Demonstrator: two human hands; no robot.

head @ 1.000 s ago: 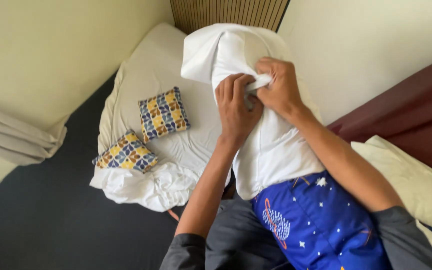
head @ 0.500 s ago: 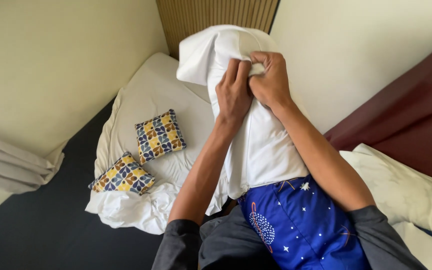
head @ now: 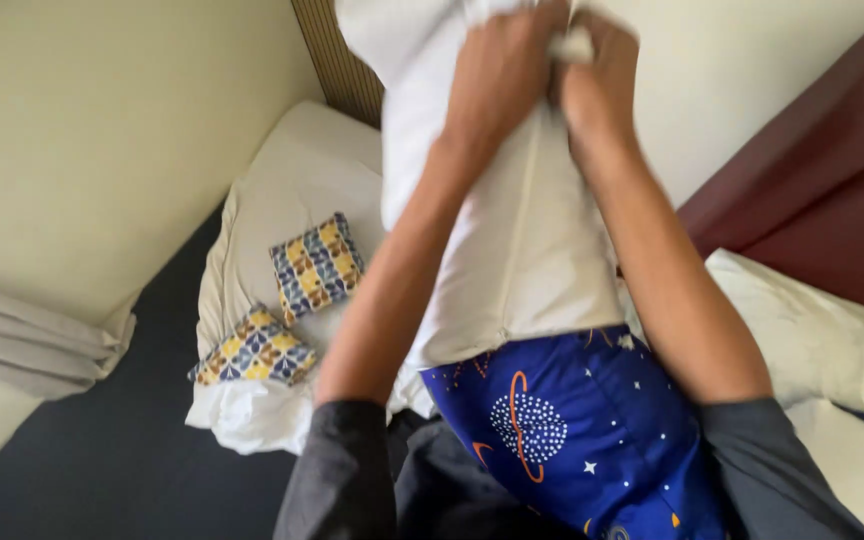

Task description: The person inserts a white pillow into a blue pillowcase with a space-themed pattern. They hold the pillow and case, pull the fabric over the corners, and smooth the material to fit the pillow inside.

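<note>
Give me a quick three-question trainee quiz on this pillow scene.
1. True or false: both hands, left hand and right hand, grip the top of the white pillowcase.
2. What sticks out below the pillowcase? A) blue star-print pillow B) red blanket C) grey towel
3. How many small patterned cushions lie on the white bedding?

Key: 1 true; 2 A; 3 two.
</note>
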